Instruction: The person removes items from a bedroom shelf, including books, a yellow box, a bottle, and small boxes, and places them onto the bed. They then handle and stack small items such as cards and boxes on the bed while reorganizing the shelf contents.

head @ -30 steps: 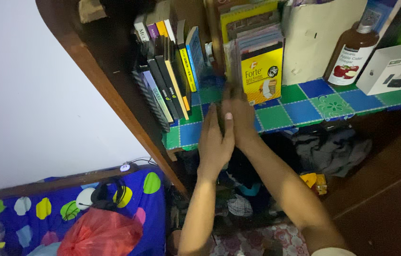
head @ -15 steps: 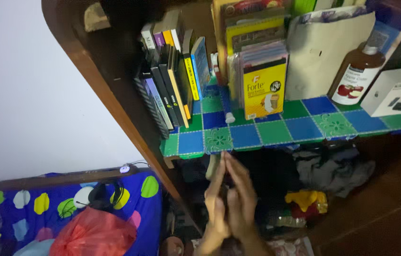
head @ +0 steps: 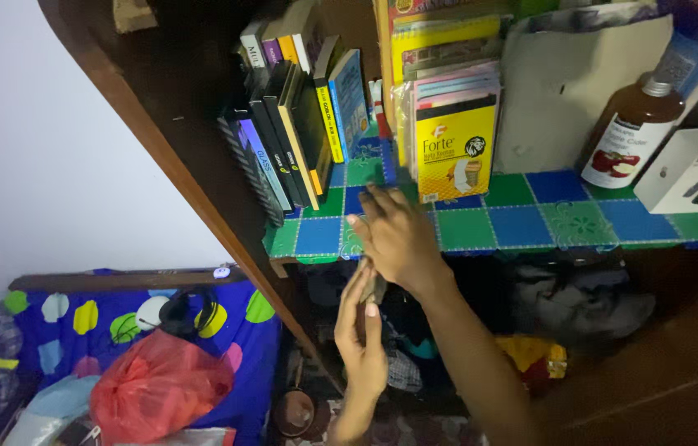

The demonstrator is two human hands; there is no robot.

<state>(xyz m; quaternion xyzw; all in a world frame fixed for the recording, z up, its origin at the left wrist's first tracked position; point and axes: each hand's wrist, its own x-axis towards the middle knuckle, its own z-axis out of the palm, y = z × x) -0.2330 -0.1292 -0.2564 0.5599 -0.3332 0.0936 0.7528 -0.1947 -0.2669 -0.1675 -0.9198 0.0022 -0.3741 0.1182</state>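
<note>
Right hand [head: 398, 239], fingers spread and empty, rests on the tiled shelf [head: 531, 223] beside a yellow packet [head: 454, 153]; left hand's [head: 361, 330] hold unclear

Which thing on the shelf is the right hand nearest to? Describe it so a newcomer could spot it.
Start at the shelf with the blue and green tiled lining. Just above the right hand, left of the pale upright bag, stands a yellow packet at the front of a stack of notebooks. It alone has a bright yellow face with a small picture; the leaning books to its left are mostly dark.
</note>
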